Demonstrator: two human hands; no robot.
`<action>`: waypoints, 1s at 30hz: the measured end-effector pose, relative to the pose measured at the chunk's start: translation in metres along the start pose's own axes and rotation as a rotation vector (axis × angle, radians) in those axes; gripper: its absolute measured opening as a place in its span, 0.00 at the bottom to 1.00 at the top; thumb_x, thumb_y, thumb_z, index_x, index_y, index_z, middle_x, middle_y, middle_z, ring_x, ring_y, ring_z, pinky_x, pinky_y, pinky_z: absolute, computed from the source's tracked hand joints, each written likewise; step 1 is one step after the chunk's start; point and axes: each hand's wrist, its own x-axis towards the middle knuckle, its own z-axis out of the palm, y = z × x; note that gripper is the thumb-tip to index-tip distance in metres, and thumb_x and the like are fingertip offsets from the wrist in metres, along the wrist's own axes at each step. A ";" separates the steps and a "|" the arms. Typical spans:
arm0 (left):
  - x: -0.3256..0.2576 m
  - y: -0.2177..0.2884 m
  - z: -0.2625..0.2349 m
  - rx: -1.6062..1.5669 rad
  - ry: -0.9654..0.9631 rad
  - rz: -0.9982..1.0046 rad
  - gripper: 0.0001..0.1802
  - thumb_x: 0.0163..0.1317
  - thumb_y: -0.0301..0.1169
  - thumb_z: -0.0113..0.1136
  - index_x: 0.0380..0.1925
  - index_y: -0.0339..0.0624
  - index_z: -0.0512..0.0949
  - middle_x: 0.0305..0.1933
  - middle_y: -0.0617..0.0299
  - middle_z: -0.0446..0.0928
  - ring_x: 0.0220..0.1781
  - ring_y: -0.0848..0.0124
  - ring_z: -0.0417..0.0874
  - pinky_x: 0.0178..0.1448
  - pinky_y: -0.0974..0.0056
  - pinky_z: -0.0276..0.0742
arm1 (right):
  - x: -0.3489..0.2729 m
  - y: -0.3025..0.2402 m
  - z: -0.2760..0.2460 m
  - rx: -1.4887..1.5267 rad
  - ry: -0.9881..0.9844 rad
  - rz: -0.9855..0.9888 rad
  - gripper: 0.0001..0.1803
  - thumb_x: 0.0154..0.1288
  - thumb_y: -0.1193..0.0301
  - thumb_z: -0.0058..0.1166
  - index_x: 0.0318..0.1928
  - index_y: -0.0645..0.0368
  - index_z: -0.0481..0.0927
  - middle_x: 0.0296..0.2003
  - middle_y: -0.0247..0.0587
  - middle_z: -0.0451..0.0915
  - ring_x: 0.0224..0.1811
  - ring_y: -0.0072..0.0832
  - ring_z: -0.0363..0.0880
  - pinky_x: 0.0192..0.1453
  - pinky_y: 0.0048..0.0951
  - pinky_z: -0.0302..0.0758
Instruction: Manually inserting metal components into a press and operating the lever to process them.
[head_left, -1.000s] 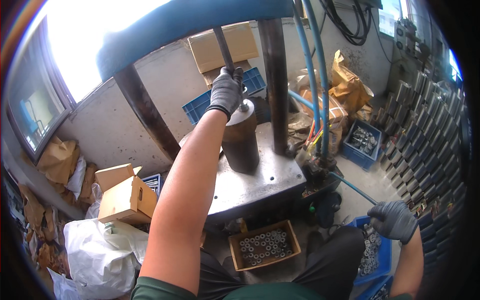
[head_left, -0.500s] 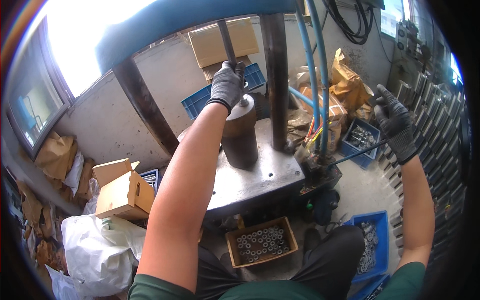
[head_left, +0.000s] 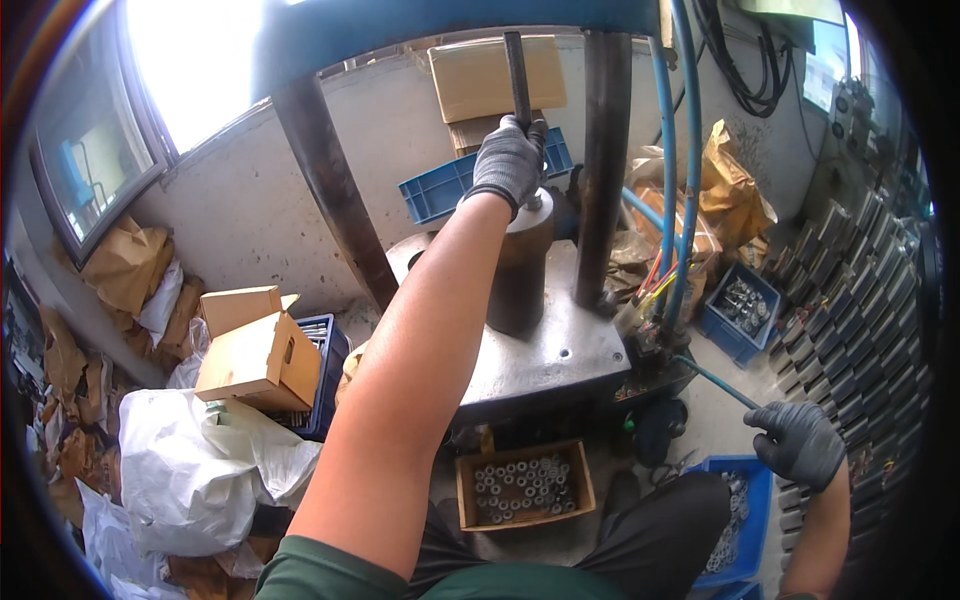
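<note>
In a dark knitted glove, my left hand [head_left: 508, 160] is closed around a dark metal rod [head_left: 517, 80], which stands nearly upright above the fist. Just below it a small metal piece [head_left: 534, 201] sits on top of a dark steel cylinder [head_left: 520, 275]. That cylinder stands on the thick steel plate [head_left: 500, 372] of a press with a blue crossbeam [head_left: 450, 22]. My right hand [head_left: 798, 443], also gloved, is closed at the end of a thin blue lever [head_left: 715, 380]; its palm side is hidden.
A wooden box of metal rings [head_left: 465, 505] lies below the press. Blue bins of metal parts [head_left: 765, 520] stand to the right, beside stacked metal bars [head_left: 850, 310]. Left are a cardboard box [head_left: 240, 355] and a white sack [head_left: 190, 470]. Blue hoses [head_left: 692, 150] run down the press's right side.
My right hand, open with spread fingers earlier, has come down and closed at the lever's end. The lever now slopes downward. My left hand keeps its hold on the rod; the view has shifted.
</note>
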 end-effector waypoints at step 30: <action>0.008 -0.014 0.009 0.008 0.044 0.018 0.23 0.80 0.49 0.52 0.56 0.39 0.77 0.36 0.48 0.86 0.43 0.50 0.90 0.50 0.47 0.82 | -0.032 0.003 0.018 0.079 -0.190 0.007 0.14 0.56 0.72 0.64 0.44 0.60 0.89 0.37 0.49 0.88 0.38 0.48 0.89 0.45 0.40 0.85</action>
